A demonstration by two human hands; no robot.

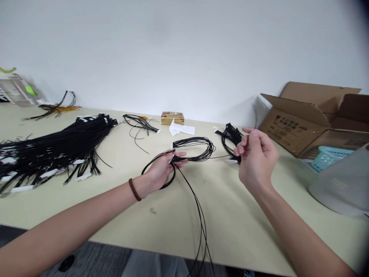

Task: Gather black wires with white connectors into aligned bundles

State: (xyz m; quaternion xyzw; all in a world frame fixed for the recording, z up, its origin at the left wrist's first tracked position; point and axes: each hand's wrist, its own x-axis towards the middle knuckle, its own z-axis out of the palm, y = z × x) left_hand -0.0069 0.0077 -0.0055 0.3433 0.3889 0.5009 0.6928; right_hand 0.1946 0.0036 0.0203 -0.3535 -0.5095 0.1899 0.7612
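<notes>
My left hand [161,169], with a brown band at the wrist, is closed around a looped bundle of thin black wires [212,146]. A white connector [173,146] shows at the fingers, and several loose wire ends [198,207] hang over the table's front edge. From the bundle a single black wire [220,157] runs taut to my right hand [256,154], whose fingers are pinched on it above the table. Just behind the right hand lies another black wire bundle [229,134] with white connectors, partly hidden by the fingers.
A big pile of black wire harnesses [63,144] covers the table's left. Smaller bundles [140,121], a gold tissue pack [172,118] and white paper [184,129] lie near the wall. At right stand an open cardboard box [294,125], a turquoise basket [328,157] and a translucent container [343,184].
</notes>
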